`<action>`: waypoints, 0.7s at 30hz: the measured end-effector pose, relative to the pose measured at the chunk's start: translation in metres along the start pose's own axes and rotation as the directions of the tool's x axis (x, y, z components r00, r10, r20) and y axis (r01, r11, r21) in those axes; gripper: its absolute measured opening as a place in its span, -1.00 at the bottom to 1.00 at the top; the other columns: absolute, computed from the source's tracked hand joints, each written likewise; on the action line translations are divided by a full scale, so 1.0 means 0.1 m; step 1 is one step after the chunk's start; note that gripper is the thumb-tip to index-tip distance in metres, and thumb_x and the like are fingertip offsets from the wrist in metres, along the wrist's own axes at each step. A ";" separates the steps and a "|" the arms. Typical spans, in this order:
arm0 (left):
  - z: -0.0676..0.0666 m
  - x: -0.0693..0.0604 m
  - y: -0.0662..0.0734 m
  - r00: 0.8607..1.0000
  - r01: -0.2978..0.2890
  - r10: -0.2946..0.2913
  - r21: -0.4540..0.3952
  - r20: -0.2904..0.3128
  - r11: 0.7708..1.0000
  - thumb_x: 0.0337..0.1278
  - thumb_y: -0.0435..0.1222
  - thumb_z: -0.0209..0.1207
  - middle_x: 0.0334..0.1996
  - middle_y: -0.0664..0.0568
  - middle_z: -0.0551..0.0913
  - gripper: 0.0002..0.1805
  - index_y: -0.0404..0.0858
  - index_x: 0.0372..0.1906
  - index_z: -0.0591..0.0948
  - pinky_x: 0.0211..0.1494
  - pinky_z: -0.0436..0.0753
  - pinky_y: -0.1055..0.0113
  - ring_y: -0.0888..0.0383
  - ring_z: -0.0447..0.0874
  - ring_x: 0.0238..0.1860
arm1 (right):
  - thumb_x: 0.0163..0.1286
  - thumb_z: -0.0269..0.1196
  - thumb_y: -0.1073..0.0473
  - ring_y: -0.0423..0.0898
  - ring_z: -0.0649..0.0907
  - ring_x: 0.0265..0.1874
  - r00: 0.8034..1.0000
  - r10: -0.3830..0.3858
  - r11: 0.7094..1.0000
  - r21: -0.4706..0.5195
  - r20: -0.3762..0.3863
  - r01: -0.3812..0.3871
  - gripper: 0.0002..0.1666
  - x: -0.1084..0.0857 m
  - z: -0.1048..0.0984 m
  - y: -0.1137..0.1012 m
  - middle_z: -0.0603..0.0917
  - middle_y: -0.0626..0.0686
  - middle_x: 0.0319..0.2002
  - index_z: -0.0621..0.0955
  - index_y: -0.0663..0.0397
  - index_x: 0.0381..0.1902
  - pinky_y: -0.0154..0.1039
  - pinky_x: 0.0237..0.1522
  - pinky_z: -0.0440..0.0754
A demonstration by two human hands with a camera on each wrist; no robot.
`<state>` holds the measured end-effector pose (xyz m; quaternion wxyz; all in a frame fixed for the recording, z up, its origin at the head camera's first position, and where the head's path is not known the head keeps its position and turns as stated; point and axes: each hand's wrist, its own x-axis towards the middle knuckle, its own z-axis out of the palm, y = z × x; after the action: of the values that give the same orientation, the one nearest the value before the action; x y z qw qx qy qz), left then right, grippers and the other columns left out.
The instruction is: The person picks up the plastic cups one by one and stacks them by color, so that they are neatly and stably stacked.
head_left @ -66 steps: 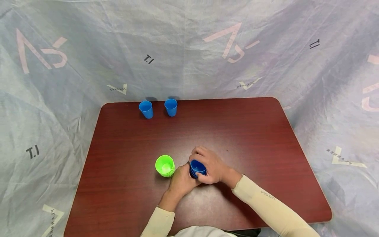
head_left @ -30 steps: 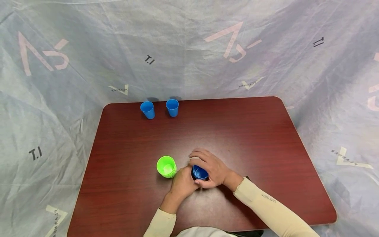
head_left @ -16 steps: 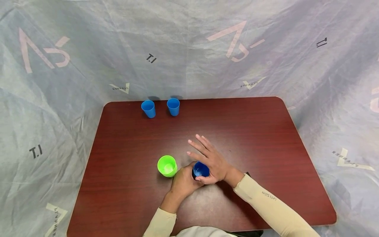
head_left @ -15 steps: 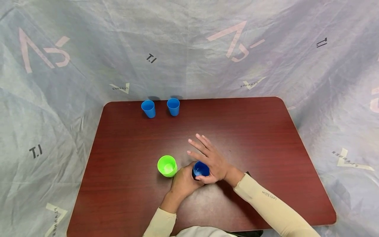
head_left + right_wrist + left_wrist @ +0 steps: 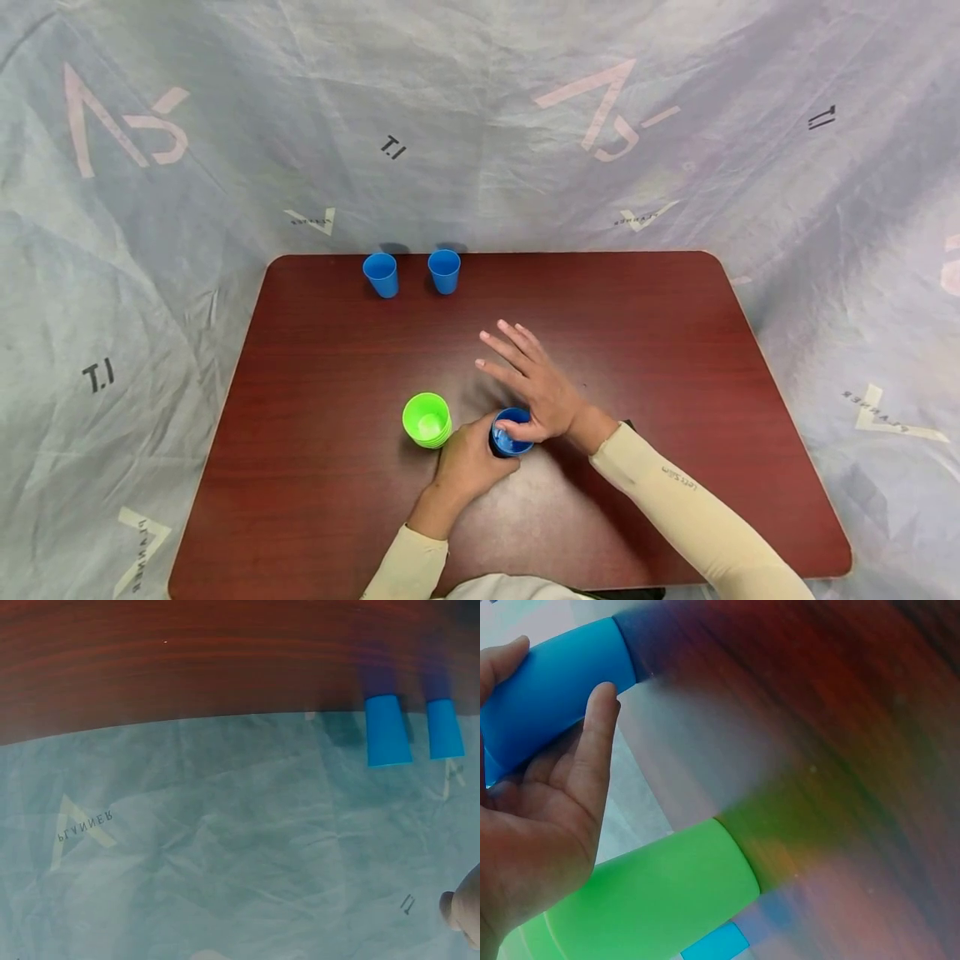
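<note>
My left hand [image 5: 471,458] is wrapped around a blue cup [image 5: 513,445] that stands upright near the front middle of the table. In the left wrist view, thumb and fingers lie on opposite sides of this blue cup [image 5: 562,686]. Over the cup's rim reaches the thumb of my right hand [image 5: 546,393]; its other fingers are straight and spread, pointing away above the table. Whether the thumb touches the cup's inside, I cannot tell. Just left of my left hand is a stack of nested green cups [image 5: 427,419], also large in the left wrist view.
Two more blue cups, a left one [image 5: 382,277] and a right one [image 5: 445,272], stand apart at the table's back edge. The red-brown table [image 5: 637,333] has rounded corners. Grey printed sheets [image 5: 480,125] hang behind it and at both sides.
My right hand has let go of the blue cup, its fingers straightening and spreading away from it. The left hand has stayed around the cup. The head view has shifted slightly.
</note>
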<state>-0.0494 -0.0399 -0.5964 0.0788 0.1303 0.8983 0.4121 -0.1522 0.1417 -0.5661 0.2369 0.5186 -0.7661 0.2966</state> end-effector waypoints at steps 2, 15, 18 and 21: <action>0.00 -0.01 0.01 1.000 0.005 -0.005 0.002 -0.005 1.000 -0.11 -0.14 0.59 -0.05 0.03 0.86 -0.36 -0.07 0.19 0.66 0.07 0.77 0.09 0.07 0.85 -0.05 | 0.42 0.09 -0.43 0.36 0.18 0.66 1.000 0.015 1.000 -0.006 0.007 -0.015 -0.07 0.01 0.00 0.03 0.35 0.36 0.58 0.56 0.21 0.38 0.31 0.65 0.06; 0.01 0.01 0.01 1.000 -0.004 0.004 0.056 -0.005 0.998 -0.11 -0.12 0.60 -0.02 -0.05 0.85 -0.28 -0.19 0.24 0.64 0.09 0.77 0.04 0.01 0.86 -0.03 | 0.48 -0.05 -0.49 0.29 0.18 0.67 0.991 0.124 0.990 -0.074 0.040 -0.121 -0.06 0.14 0.08 0.23 0.36 0.34 0.57 0.53 0.09 0.44 0.39 0.60 0.13; 0.01 0.01 0.01 1.000 -0.009 0.010 0.049 -0.009 0.999 -0.12 -0.12 0.60 0.00 -0.03 0.85 -0.29 -0.14 0.24 0.65 0.12 0.76 0.03 0.02 0.85 0.00 | 0.47 -0.05 -0.50 0.27 0.17 0.68 0.987 0.149 0.986 -0.086 0.053 -0.144 -0.05 0.18 0.10 0.28 0.32 0.30 0.60 0.51 0.08 0.45 0.39 0.59 0.13; 0.01 0.01 0.01 1.000 -0.007 0.008 0.042 -0.013 0.999 -0.13 -0.12 0.61 0.01 -0.01 0.85 -0.29 -0.10 0.24 0.65 0.13 0.76 0.02 0.03 0.85 0.00 | 0.46 -0.02 -0.49 0.26 0.15 0.68 0.984 0.162 0.983 -0.098 0.070 -0.155 -0.06 0.22 0.13 0.33 0.30 0.29 0.62 0.47 0.03 0.50 0.42 0.58 0.15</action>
<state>-0.0497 -0.0386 -0.5966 0.0685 0.1325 0.9069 0.3941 -0.1917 0.1277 -0.5677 0.2061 0.4556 -0.8265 0.2587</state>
